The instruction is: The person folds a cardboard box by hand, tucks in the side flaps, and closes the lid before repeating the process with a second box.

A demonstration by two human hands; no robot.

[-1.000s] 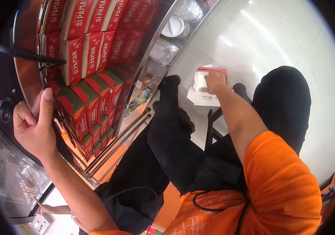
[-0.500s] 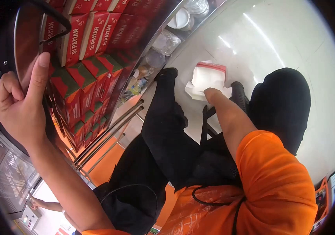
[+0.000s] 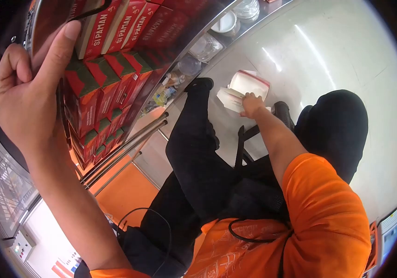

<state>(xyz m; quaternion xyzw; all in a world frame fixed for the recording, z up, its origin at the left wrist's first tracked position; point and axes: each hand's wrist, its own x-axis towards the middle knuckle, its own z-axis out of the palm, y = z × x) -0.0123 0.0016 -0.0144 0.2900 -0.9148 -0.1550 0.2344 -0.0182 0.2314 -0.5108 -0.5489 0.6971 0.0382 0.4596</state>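
The right hand (image 3: pixel 252 104) reaches down to the floor (image 3: pixel 337 51), its grip narrow, fingertips on the near edge of a white box with a red rim (image 3: pixel 250 84). Whether it pinches the box cannot be told. A black shoe (image 3: pixel 200 85) crowds the box at 9 o'clock, and pale floor spreads from 1 to 3 o'clock. The left hand (image 3: pixel 24 83), up at 10 o'clock, has its grip half-curled, thumb straight against a dark glossy panel (image 3: pixel 45 21).

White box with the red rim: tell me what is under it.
A flat white sheet lies partly under the white box, on the pale floor. The right hand covers the near edge; anything else beneath is hidden.
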